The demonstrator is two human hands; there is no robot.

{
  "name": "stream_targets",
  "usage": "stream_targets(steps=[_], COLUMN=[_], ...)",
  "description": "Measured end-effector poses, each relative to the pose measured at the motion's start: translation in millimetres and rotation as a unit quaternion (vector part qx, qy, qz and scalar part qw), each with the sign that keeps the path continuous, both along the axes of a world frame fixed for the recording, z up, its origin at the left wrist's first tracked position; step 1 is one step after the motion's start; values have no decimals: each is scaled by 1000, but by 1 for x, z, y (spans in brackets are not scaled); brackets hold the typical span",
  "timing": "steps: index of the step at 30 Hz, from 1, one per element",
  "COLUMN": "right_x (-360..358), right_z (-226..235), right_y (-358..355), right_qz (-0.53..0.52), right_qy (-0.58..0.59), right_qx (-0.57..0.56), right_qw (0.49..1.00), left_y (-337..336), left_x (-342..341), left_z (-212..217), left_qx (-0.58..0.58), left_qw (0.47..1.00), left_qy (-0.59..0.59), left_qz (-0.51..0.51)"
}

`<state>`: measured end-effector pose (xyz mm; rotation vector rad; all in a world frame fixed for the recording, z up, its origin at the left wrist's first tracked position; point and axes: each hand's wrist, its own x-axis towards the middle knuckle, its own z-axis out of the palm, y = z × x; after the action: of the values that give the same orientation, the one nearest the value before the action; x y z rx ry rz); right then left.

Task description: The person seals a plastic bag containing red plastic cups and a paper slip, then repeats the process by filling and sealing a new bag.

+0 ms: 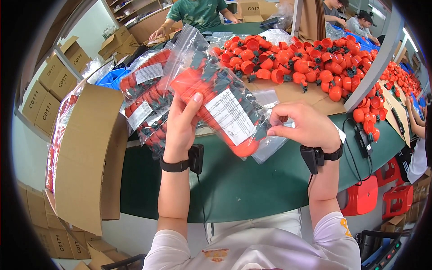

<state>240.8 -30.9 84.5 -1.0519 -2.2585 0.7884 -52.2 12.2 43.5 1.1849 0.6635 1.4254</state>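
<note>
A clear zip bag (213, 96) filled with red cups and black fittings hangs tilted above the green table. My left hand (183, 119) is closed around its left side, thumb on top. A white printed label (230, 117) faces up on the bag. At the bag's lower right edge, my right hand (302, 125) is closed with thumb and forefinger pinching the plastic. More filled bags (148, 96) lie stacked just beyond my left hand. Under the held bag, a flat clear plastic bag (270, 146) rests on the table. Each wrist wears a black strap with a small device.
A large heap of loose red cups with black fittings (310, 63) covers the far right. An open cardboard box (87, 157) stands at the left, beside a blue bin (112, 78). A white post (373, 58) rises at right. A person in green (198, 13) works opposite.
</note>
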Motion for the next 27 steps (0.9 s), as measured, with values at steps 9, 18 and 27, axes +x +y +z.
stream_targets(steps=[9,18,27], right_x=[5,-10,-12], right_z=[-16,-21,-22], right_y=[14,18,18], right_qz=[-9,13,51], right_qy=[25,120,158], right_qx=[-33,-129,-18], right_qw=[999,984,986], left_y=[-1,8,7], left_x=[8,-7,1], left_z=[3,-6,-4], left_qx=[22,-4,-13], left_qw=[998,994,993], left_qy=[-54,-105,-118], left_qz=[13,-6,-23])
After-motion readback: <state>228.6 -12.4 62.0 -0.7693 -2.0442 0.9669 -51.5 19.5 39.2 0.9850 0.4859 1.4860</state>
